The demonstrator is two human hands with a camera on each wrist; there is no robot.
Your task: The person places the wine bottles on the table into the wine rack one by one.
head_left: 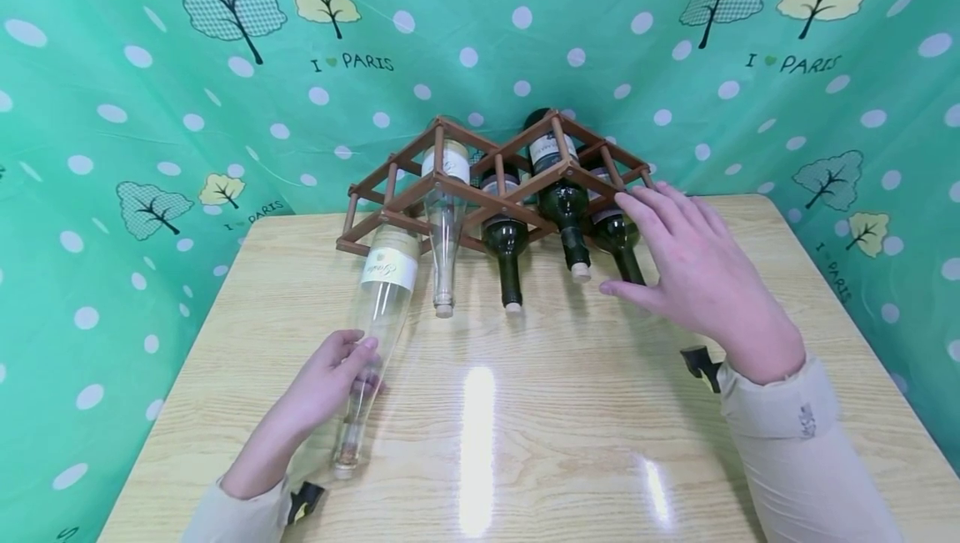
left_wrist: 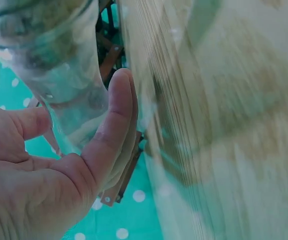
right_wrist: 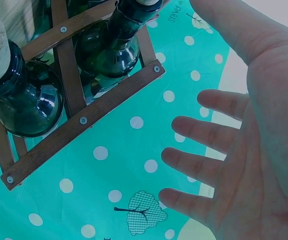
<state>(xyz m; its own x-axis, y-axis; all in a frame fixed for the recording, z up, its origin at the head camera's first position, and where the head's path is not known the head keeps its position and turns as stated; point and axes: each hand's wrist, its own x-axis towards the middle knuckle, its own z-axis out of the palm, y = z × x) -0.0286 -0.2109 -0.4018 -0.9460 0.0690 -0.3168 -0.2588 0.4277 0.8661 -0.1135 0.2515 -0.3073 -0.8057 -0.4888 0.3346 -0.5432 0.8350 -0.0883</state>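
Note:
My left hand holds a clear glass bottle with a white label, thumb on one side and fingers on the other. The bottle slants, its narrow neck toward me and its base at the left end of a brown wooden wine rack. In the left wrist view the glass lies between thumb and fingers. Spread and empty, my right hand is beside the rack's right end. Whether its fingertips touch the rack is unclear; in the right wrist view the fingers stand apart from it.
Another clear bottle and several dark green corked bottles, one high and one low, lie in the rack, necks facing me. The rack stands at the back of a wooden table, before a green dotted curtain.

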